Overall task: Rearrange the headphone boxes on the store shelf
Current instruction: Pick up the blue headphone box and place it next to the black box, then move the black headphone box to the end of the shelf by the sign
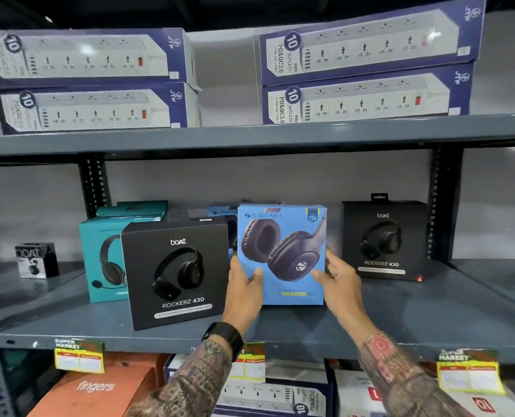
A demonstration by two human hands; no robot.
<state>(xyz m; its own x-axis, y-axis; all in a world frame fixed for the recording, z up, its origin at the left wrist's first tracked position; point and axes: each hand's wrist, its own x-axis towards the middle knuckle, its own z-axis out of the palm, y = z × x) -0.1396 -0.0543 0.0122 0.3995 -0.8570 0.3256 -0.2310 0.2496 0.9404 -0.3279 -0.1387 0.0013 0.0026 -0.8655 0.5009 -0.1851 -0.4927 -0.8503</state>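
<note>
A blue Zebronics headphone box (283, 236) stands upright on the middle grey shelf (400, 320). My left hand (244, 290) grips its lower left edge and my right hand (340, 284) grips its lower right edge. Just left of it stands a black boAt Rockerz 430 box (175, 275), close to the shelf's front edge. A teal headset box (99, 257) stands behind that one, partly hidden. Another black boAt Rockerz box (384, 239) stands further back on the right. Behind the blue box, a second Zebronics box (223, 212) peeks out.
A small black boAt box (35, 260) sits at the far left. Power-strip boxes (367, 55) are stacked on the shelf above. Below lie an orange box (99, 386) and more power-strip boxes. Dark uprights (444, 203) frame the bay. Price tags (78, 356) hang on the shelf's front lip.
</note>
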